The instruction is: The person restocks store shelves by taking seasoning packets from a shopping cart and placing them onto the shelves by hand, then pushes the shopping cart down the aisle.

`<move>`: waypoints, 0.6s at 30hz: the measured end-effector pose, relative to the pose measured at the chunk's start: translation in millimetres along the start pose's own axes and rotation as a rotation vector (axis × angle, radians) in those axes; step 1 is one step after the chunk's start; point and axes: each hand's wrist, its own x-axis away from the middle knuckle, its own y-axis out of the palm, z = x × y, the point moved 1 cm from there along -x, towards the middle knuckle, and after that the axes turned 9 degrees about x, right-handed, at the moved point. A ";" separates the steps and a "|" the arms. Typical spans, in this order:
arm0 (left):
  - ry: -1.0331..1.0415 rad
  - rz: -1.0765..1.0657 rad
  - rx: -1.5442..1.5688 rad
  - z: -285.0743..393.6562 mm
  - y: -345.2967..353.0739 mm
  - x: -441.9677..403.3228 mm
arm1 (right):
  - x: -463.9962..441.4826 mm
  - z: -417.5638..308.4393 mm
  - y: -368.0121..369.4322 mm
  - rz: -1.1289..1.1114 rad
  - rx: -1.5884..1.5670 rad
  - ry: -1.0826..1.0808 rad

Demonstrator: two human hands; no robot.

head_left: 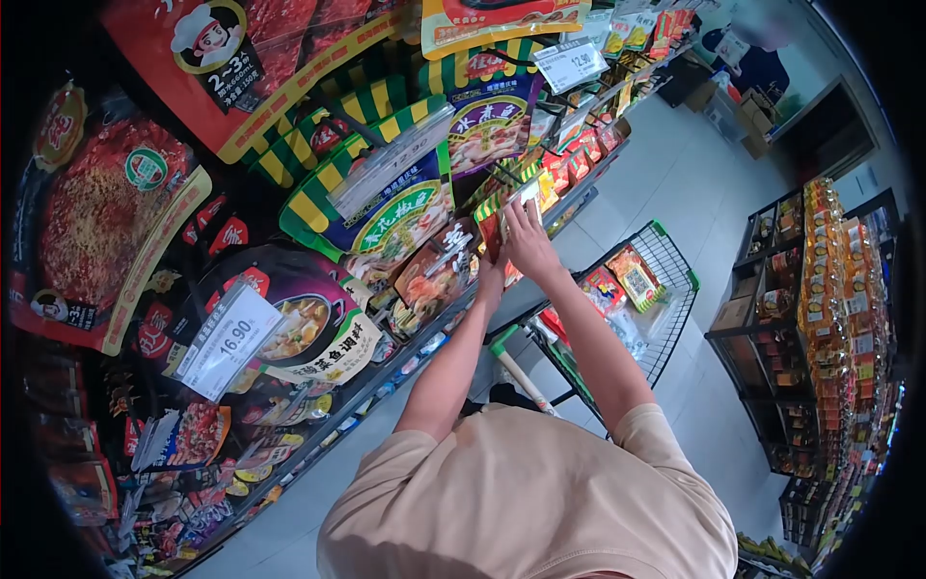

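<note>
Green-and-yellow striped packet (pixel 490 224) stands beside the hanging fish-seasoning pouch (pixel 405 214), with both hands meeting at it, perhaps to steady it; the right hand (pixel 531 243) has its fingers extended, slightly apart; whether the left hand (pixel 492 275) clamps it I cannot tell; nearby waits the shopping cart (pixel 687 289), likely parked within reach

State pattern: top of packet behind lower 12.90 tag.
Packet top: green and yellow stripes; best in head view.
</note>
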 end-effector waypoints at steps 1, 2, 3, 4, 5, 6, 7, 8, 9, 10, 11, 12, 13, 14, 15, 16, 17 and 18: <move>-0.001 -0.001 0.000 1.2 0.5 0.2 | -0.5 0.2 1.0 0.011 -0.001 0.005; -0.021 -0.011 0.017 2.5 0.8 0.5 | -0.8 0.5 1.8 0.022 -0.002 0.010; -0.041 -0.022 0.033 3.0 1.2 0.6 | -1.5 0.6 1.2 0.021 -0.001 0.010; -0.041 -0.022 0.032 3.6 1.6 0.6 | -2.4 0.8 0.9 -0.004 -0.015 0.017; -0.027 -0.013 0.035 4.6 1.9 0.4 | -3.1 0.8 0.6 -0.029 -0.030 0.025; -0.013 -0.004 0.037 8.3 4.3 1.0 | -2.8 -0.3 -3.1 -0.028 -0.031 0.026; -0.013 -0.004 0.033 12.5 5.3 1.3 | -1.1 -1.5 -6.0 -0.043 -0.090 0.043; 0.000 0.050 -0.118 18.0 5.2 1.0 | 0.9 -3.2 -9.3 -0.058 -0.148 0.059; 0.012 0.102 -0.271 24.0 4.6 0.9 | 4.9 -1.1 -4.2 -0.058 -0.150 0.063; 0.010 0.098 -0.273 21.7 -2.3 -3.9 | 10.4 5.0 5.8 -0.040 -0.147 0.036; 0.011 0.078 -0.331 20.3 -9.8 -9.7 | 17.2 11.7 15.5 -0.022 -0.144 0.012; 0.011 0.055 -0.389 14.6 -20.9 -15.9 | 26.0 15.7 19.7 -0.020 -0.144 0.019; 0.027 0.079 -0.560 16.3 -26.5 -19.1 | 36.9 19.5 24.2 -0.081 -0.171 0.052; 0.025 0.072 -0.562 15.7 -30.5 -19.8 | 48.9 23.5 28.3 -0.142 -0.198 0.085; 0.002 0.079 -0.573 28.3 -22.0 -13.2 | 64.5 29.6 36.9 -0.140 -0.199 0.093; -0.021 0.086 -0.586 34.9 -16.0 -9.5 | 81.8 37.6 47.2 -0.150 -0.255 0.143; 0.118 0.045 -0.569 25.1 -21.4 -13.4 | 98.1 45.1 51.8 -0.160 -0.310 0.191; 0.113 0.039 -0.572 19.2 -25.4 -13.9 | 114.9 50.2 52.1 -0.158 -0.313 0.200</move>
